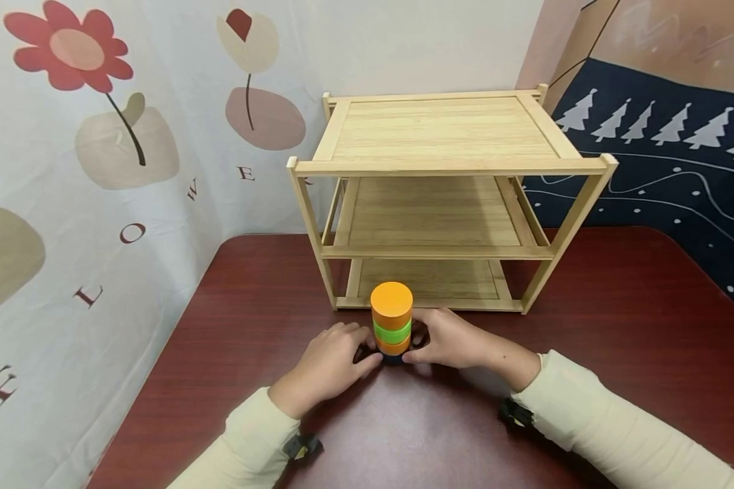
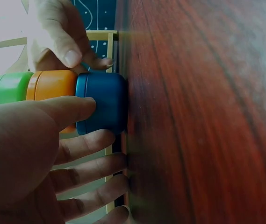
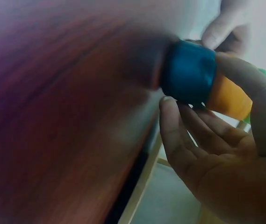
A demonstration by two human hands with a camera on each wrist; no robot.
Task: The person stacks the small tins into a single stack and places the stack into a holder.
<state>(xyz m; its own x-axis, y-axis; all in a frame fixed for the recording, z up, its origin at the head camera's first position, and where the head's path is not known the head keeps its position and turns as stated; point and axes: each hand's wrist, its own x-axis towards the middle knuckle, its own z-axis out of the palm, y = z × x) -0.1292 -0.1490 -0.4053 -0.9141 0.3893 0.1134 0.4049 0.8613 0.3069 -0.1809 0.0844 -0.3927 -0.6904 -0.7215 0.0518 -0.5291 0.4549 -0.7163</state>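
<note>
A column of small round lidded jars stands upright on the table, just in front of the wooden rack. From the top come an orange jar, a green jar, a second orange jar and a dark blue jar at the base. On the column's left side, my left hand holds the blue jar between thumb and index finger, its other fingers spread toward the rack. From the right, my right hand grips the blue jar too, thumb on its near side and fingers around the back.
A three-tier wooden rack stands close behind the jars, its lowest shelf near the tabletop. The dark red table reaches back to a printed cloth with flowers at the left. A dark tree-patterned cloth hangs at the right.
</note>
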